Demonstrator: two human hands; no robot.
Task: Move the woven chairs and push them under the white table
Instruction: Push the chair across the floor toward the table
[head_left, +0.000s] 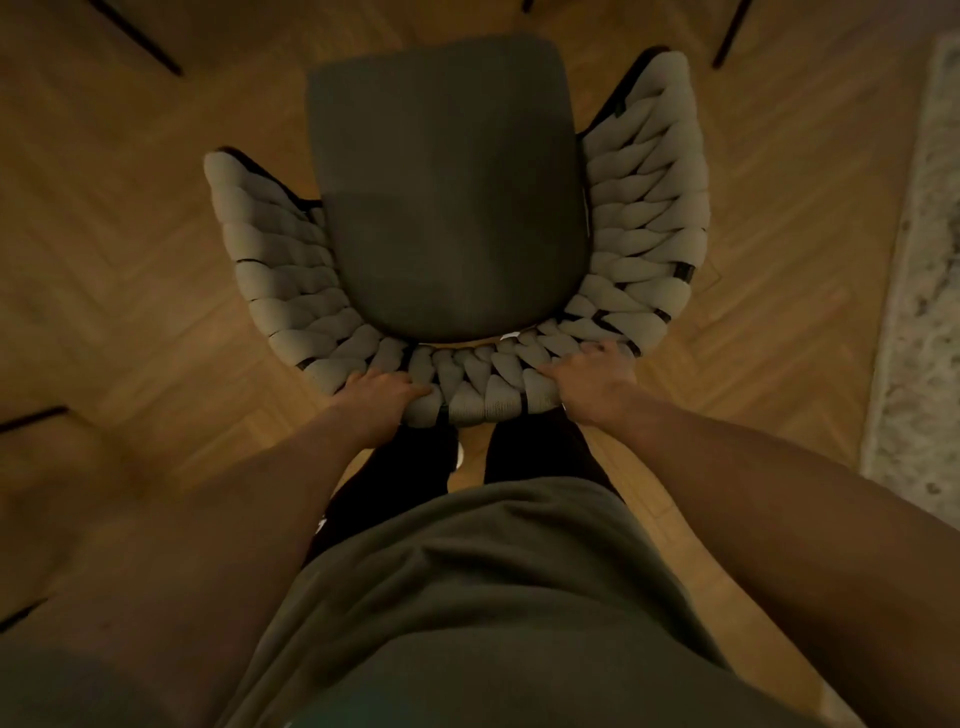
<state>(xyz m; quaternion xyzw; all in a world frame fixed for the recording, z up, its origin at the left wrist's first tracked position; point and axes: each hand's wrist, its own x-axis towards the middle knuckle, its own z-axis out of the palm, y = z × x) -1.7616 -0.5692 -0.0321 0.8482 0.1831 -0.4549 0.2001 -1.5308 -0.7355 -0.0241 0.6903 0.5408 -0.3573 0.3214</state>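
Here the woven chair (457, 228) stands on the wooden floor (130, 249) directly in front of the person, seen from above, its dark seat cushion (447, 192) pointing away and its curved back of thick pale braided cord nearest the body. Both hands hold the top edge of that back: the left hand (382, 397) grips it left of centre, fingers curled over the cord, and the right hand (592, 376) grips it right of centre in the same way, a short stretch of braid between them. The person's dark trouser legs (524, 447) stand just behind the chair back, below a greenish shirt (467, 597). The floor is laid in a herringbone pattern. A pale patterned rug (919, 291) lies along the right edge, apart from the chair. Thin black furniture legs (150, 49) show at the top corners and at the left edge.
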